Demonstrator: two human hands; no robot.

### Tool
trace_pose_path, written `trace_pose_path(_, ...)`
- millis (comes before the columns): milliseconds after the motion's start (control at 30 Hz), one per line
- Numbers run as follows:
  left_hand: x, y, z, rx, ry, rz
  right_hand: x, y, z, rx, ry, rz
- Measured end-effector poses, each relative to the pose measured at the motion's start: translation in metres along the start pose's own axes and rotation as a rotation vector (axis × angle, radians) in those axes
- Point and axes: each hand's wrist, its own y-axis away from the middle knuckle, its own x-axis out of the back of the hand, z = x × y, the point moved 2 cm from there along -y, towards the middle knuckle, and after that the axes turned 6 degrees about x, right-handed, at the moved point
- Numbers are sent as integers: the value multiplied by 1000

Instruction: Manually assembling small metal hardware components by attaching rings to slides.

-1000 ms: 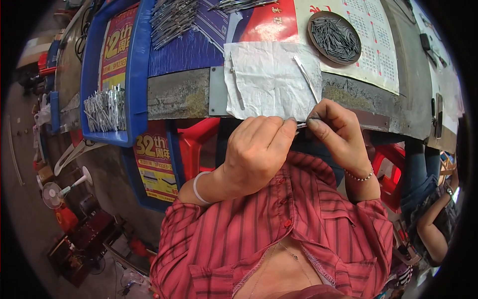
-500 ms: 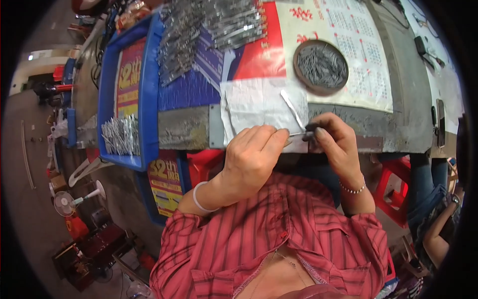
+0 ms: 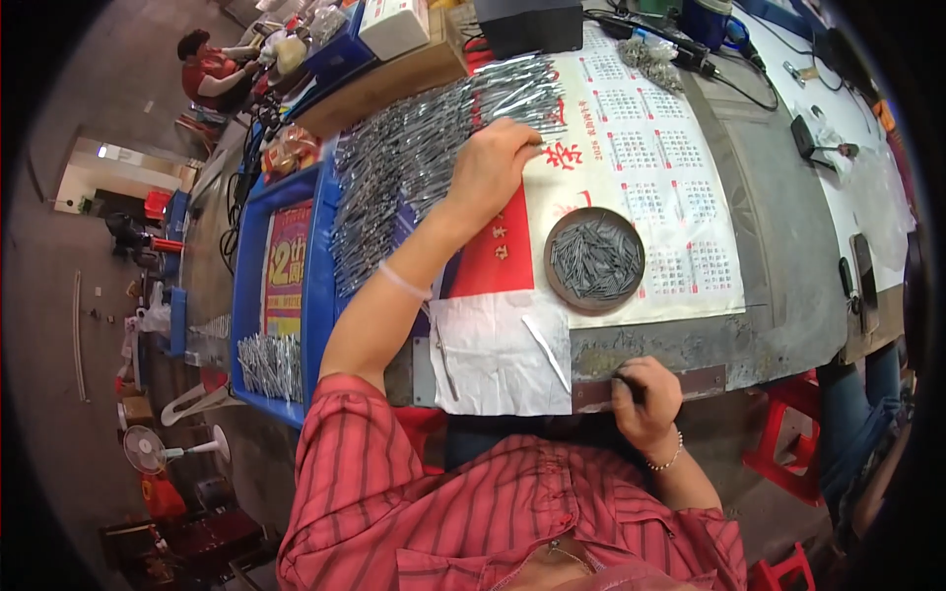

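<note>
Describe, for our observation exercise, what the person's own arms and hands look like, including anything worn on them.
Both arms wear red sleeves with dark stripes, leaving the forearms uncovered. The left hand has no glove; a plain, pale band circles that forearm. At the right hand, a light beaded bracelet rings the wrist.

left hand (image 3: pixel 496 169) at slim metal pieces (image 3: pixel 389 167) | right hand (image 3: pixel 648 402) by table edge (image 3: pixel 705 382) | dark pins (image 3: pixel 595 258) in round dish (image 3: pixel 591 307)

Free lane over calendar sheet (image 3: pixel 690 212), right of round bowl (image 3: pixel 595 306). Left crowded: metal-piece pile (image 3: pixel 384 187), blue tray (image 3: pixel 315 315). Left forearm (image 3: pixel 384 310) bars gap between tray and white sheet (image 3: pixel 493 345). Black box (image 3: pixel 530 28) blocks far side.
</note>
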Motion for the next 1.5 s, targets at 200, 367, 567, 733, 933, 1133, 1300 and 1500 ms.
trace_pose_path(200, -46, -51, -50, 30, -305, -136, 1, 2, 1, 9, 29, 13)
trace_pose_path(367, -33, -50, -46, -57, -281, -62, 1, 0, 1, 3, 3, 24)
trace_pose_path(567, 67, 23, -15, -35, -172, 51, -8, 1, -2, -62, 59, 8)
trace_pose_path(733, 161, 142, 6, 137, -193, 90, -4, 21, 4, -207, 92, 52)
trace_pose_path(933, 274, 312, -20, 816, -263, 254, -11, 23, 9, -236, 85, 43)
trace_pose_path(1133, 283, 376, -59, 973, -235, 157, -13, 21, 10, -202, 194, 71)
trace_pose_path(1300, 259, 377, -80, 957, -381, -58, -18, 19, 5, -165, 267, 61)
trace_pose_path(1500, 250, 368, -87, 897, -516, -143, -15, 19, 3, -139, 280, 63)
